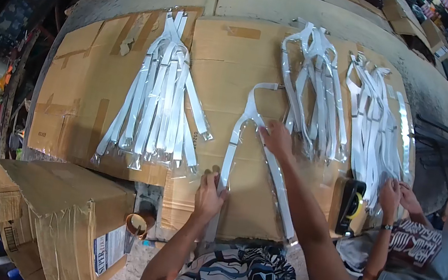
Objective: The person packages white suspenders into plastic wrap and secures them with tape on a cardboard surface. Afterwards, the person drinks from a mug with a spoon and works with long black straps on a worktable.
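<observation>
A white Y-shaped strap set (251, 110) with metal clips lies on the cardboard sheet (227, 51). My right hand (277, 139) is closed at its upper right strap, just below the fork. Lower down, my left hand (209, 196) is closed round the end of the left strap. The right strap runs down past my right forearm to a clip near the front edge. To the left lies a fanned pile of white straps (160, 93) in clear plastic. Another strap pile (316, 90) is beyond my right hand, with a third pile (371, 118) farther right.
A black tape dispenser (349, 207) stands near the right front edge. At the right, a co-worker's hands (395, 194) touch the third pile. An open cardboard box (67, 214) and a brown cup (136, 223) are at the lower left.
</observation>
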Tool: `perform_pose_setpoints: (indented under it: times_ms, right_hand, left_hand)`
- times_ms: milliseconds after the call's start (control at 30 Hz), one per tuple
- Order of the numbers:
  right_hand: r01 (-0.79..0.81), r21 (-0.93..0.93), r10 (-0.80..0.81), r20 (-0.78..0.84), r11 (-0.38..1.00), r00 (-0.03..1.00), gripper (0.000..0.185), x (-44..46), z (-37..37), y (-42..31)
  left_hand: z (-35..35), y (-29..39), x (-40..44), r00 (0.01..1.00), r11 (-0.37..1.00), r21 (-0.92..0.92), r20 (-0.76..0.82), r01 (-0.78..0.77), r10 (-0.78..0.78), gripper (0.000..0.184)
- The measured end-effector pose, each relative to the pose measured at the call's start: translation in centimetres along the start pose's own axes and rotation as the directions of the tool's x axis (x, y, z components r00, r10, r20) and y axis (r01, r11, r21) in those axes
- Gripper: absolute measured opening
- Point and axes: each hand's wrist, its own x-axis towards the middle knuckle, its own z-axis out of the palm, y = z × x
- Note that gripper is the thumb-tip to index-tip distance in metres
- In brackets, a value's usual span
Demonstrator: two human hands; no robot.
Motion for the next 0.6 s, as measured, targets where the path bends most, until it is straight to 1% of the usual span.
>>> perform_pose_setpoints:
  times_ms: [33,100,133,200,233,300,333,433,500,533,600]
  right_hand:
    - [0.050,-0.005,-0.050,-0.058,0.999,0.997,0.039,2.8,1.8,0.2]
    - [0.045,0.028,-0.048,0.104,0.999,0.993,0.042,7.7,3.7,0.3]
    - [0.037,0.046,-0.045,0.184,0.998,0.982,0.043,9.1,4.7,0.3]
    - [0.035,0.016,-0.037,0.255,0.999,0.966,0.046,10.0,5.9,0.2]
    - [0.035,-0.003,-0.033,0.287,0.999,0.957,0.048,10.5,5.5,-0.4]
    - [0.017,0.038,-0.030,0.387,0.999,0.922,0.043,11.3,3.4,-1.4]
    - [0.004,0.058,-0.029,0.441,0.998,0.897,0.041,11.4,2.7,-1.8]
    - [-0.203,-0.020,0.194,0.399,0.979,0.896,0.034,15.0,3.8,-2.4]
    - [-0.179,0.017,0.160,0.369,0.984,0.916,0.033,16.9,5.2,-3.2]
    - [-0.165,0.034,0.143,0.348,0.986,0.926,0.032,17.6,5.6,-3.3]
    - [-0.138,0.259,0.036,0.362,0.956,0.931,0.029,18.4,6.8,-2.7]
  left_hand:
    - [0.4,0.2,1.0,1.000,1.000,0.017,-0.002,0.016,-0.016,0.055]
    - [0.9,0.6,3.2,0.999,0.998,0.051,-0.006,0.043,-0.043,0.054]
    - [0.8,0.5,3.8,0.998,0.997,0.058,0.024,0.054,-0.055,0.054]
    - [0.0,0.3,4.7,0.993,0.995,0.071,0.091,0.073,-0.080,0.053]
    - [-1.0,1.0,5.2,0.992,0.998,0.045,0.111,0.051,-0.056,0.051]
    - [-2.8,2.3,5.7,0.989,1.000,-0.017,0.151,0.012,-0.009,0.047]
    - [-2.9,2.4,6.8,0.995,0.994,-0.094,0.089,-0.047,0.055,0.042]
    - [-2.8,4.4,12.9,0.977,0.977,-0.041,-0.038,-0.210,0.209,0.044]
    - [-0.9,4.6,17.7,0.965,0.974,-0.040,-0.150,-0.225,0.217,0.043]
    - [0.3,4.4,19.6,0.965,0.969,-0.082,-0.137,-0.234,0.222,0.042]
    - [2.6,3.6,22.5,0.967,0.955,-0.167,-0.117,-0.246,0.228,0.040]
